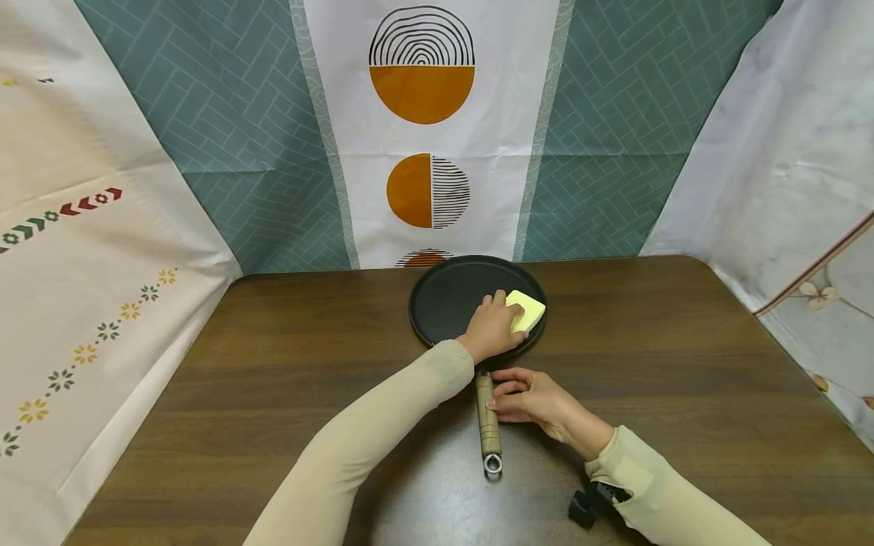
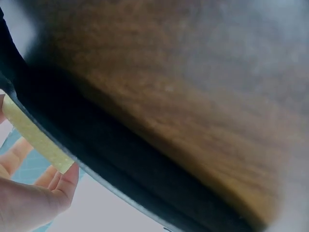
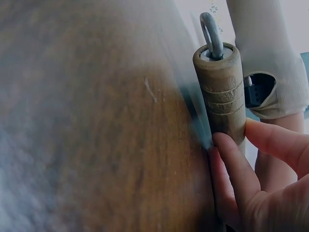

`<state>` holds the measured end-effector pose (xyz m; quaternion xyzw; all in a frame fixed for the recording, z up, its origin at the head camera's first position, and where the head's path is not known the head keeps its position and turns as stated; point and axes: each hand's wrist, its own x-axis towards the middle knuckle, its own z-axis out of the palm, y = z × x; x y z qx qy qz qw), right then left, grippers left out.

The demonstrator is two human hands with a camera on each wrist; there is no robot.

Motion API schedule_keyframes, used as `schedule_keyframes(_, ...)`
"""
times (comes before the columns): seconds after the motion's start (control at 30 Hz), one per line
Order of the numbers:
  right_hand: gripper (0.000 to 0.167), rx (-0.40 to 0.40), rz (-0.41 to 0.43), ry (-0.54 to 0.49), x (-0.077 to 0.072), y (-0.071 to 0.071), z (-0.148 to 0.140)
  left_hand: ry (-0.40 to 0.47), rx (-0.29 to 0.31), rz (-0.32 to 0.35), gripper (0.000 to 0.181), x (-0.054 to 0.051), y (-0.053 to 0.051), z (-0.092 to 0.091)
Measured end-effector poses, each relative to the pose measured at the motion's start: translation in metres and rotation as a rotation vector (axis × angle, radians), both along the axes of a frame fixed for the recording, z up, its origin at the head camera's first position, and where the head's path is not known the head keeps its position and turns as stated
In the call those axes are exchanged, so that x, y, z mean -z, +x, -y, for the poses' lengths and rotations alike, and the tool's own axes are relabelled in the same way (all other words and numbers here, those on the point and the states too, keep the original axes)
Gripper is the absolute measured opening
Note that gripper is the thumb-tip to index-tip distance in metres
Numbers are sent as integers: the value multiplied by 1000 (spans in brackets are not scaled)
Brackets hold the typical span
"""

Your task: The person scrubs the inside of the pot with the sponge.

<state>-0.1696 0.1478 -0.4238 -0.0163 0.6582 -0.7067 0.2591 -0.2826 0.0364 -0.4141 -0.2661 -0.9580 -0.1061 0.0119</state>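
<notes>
A round black flat pan lies on the wooden table, its wooden handle with a metal ring pointing toward me. My left hand grips a pale yellow sponge over the right side of the pan. In the left wrist view the sponge sits against the pan's rim, fingers and thumb at its ends. From the right, my right hand pinches the handle between thumb and fingers. The right wrist view shows this grip on the handle up close.
The brown wooden table spreads out on both sides of the pan. Behind it hangs a teal and white patterned cloth. Pale cloths hang at the left and right. A black device shows at the right wrist.
</notes>
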Motion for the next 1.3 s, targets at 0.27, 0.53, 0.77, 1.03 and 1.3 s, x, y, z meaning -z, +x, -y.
schedule_keyframes(0.27, 60, -5, -7, -1, 2, 1, 0, -30, -45, -11, 48, 2, -6, -7)
schedule_keyframes(0.53, 59, -5, -3, -5, 0, 2, 3, -73, -99, -39, 50, 7, -24, -9)
schedule_keyframes(0.77, 59, 10, 5, -14, 0, 2, 3, -78, -150, -32, 52, 9, -37, -6)
schedule_keyframes(1.03, 59, 19, 0, -4, 1, 2, 3, -50, -214, -16, 51, 10, -49, 2)
schedule_keyframes(1.3, 59, 34, 4, -6, 1, 2, 2, -42, -267, -16, 52, 11, -58, 14)
